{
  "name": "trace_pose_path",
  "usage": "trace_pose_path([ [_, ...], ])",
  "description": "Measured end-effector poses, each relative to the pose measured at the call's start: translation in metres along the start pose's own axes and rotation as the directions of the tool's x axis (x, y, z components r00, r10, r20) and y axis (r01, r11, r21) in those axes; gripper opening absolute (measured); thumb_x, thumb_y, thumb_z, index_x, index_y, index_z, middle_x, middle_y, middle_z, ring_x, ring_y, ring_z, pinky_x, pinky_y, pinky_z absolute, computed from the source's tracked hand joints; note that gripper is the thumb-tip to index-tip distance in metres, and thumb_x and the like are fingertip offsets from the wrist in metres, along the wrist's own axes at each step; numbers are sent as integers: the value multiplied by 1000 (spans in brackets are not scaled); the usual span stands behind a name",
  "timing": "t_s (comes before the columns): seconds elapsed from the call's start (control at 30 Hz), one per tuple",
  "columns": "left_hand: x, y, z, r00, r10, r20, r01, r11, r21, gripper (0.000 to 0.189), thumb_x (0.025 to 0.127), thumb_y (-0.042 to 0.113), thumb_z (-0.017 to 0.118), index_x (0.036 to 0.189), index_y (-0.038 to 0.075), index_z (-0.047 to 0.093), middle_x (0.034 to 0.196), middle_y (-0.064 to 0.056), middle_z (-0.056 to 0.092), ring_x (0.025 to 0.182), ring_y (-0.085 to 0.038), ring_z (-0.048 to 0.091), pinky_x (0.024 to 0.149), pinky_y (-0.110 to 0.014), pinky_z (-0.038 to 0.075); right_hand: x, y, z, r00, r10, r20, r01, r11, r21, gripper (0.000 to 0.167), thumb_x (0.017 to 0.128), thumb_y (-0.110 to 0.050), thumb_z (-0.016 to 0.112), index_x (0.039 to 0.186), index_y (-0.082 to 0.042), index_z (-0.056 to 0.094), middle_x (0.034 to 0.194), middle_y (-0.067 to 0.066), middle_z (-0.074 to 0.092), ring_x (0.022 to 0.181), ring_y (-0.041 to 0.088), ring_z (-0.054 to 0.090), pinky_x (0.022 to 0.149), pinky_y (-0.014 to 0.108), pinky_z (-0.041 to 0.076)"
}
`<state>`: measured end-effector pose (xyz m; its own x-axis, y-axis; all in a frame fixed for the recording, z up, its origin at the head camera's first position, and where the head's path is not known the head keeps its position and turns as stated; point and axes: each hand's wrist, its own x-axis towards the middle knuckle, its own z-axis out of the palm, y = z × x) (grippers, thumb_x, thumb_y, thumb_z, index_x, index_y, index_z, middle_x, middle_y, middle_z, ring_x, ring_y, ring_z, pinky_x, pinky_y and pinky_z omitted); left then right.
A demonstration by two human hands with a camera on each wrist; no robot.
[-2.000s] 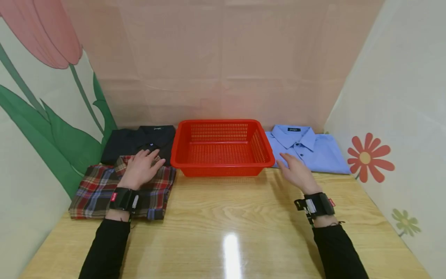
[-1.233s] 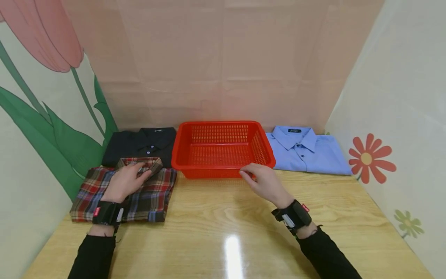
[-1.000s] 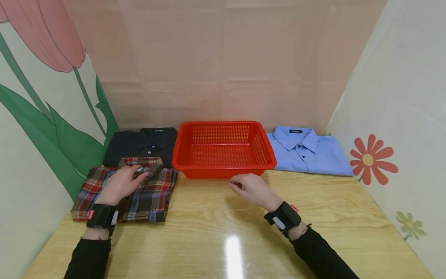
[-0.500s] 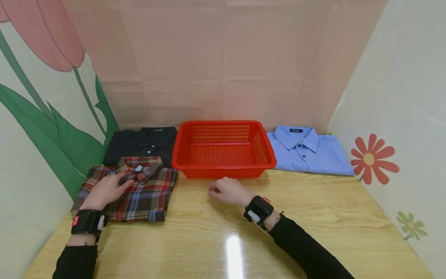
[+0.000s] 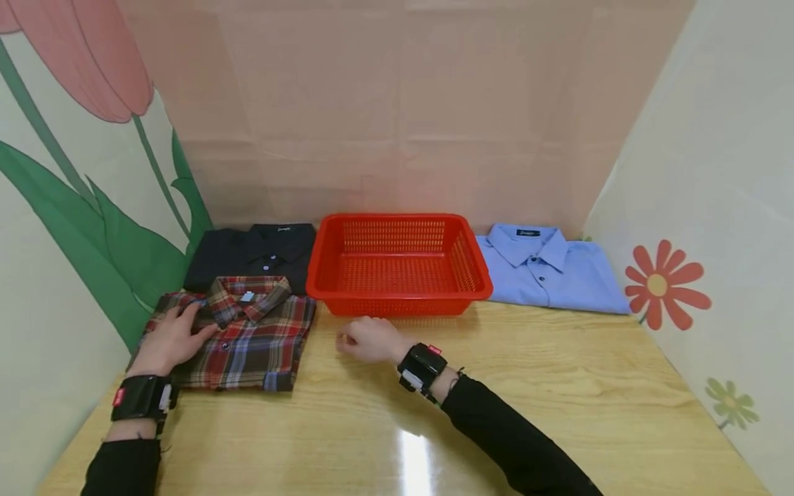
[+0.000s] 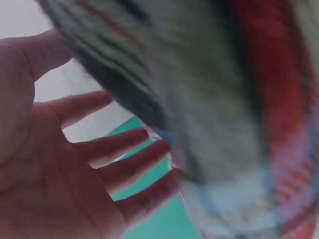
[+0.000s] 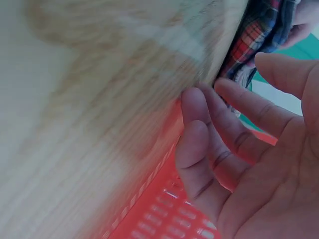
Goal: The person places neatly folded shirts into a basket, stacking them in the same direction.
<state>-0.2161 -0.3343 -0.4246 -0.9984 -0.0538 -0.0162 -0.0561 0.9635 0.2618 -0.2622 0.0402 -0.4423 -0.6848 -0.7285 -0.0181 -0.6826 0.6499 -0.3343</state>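
Observation:
A folded plaid shirt [image 5: 257, 351] with its collar up lies at the left of the table. Over its left side is my left hand [image 5: 167, 342], fingers spread. In the left wrist view, the straight fingers [image 6: 134, 179] reach to the blurred edge of the plaid cloth [image 6: 224, 99]; no grip shows. My right hand [image 5: 370, 340] hovers low over the wood, just in front of the red plastic basket [image 5: 400, 297] and right of the shirt. Its fingers [image 7: 193, 142] are loosely bent with nothing between them. No clothing shows inside the basket.
Behind the plaid shirt lies a folded black shirt [image 5: 217, 258], left of the basket. A folded light blue shirt [image 5: 577, 286] lies at the basket's right. Printed walls enclose the wooden table [image 5: 558, 386] at the back and both sides.
My left hand has slid from the plaid shirt's collar towards its left side. The right hand has travelled left from the blue shirt, past the basket's front. The shirts and basket have stayed put.

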Motion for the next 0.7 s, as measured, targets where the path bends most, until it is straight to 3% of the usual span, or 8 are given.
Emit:
trace_pose_path([
  [0.13,-7,-8,1,998,-54,-25,54,998,-9,75,99,43,51,144,-12,28,137,-48,27,122,-65,33,92,-75,34,7,-10,4,1000,-11,16,11,1000,-25,30,99,-34,58,122,-18,67,79,-7,50,60,4,43,49,19,30],
  [0.27,-13,-15,0,994,-104,-20,103,994,-29,78,100,45,48,143,-16,26,135,-49,25,122,-66,28,93,-77,29,14,-21,6,999,-12,40,13,1000,-22,31,99,-38,57,122,-19,68,89,-7,57,69,6,49,55,20,37],
  [0.43,-14,-24,-3,984,-166,69,169,984,-55,89,100,53,39,141,-23,18,131,-54,24,117,-68,32,93,-72,37,24,-32,10,996,-12,86,9,1000,28,25,100,-41,54,106,-22,70,87,-8,56,75,6,50,62,21,40],
  [0.53,-13,-28,-5,973,-189,136,198,979,-58,94,100,56,34,141,-25,12,134,-55,24,120,-67,34,96,-68,38,31,-36,13,995,-27,97,18,996,92,23,100,-40,54,94,-22,67,77,-7,51,67,7,47,56,21,36],
  [0.7,-10,-31,-6,976,-162,147,170,985,-38,90,102,51,34,140,-28,12,133,-54,27,120,-65,39,97,-65,40,39,-43,18,995,-36,97,21,989,149,26,100,-36,55,81,-19,60,72,-8,44,61,5,43,54,19,32],
])
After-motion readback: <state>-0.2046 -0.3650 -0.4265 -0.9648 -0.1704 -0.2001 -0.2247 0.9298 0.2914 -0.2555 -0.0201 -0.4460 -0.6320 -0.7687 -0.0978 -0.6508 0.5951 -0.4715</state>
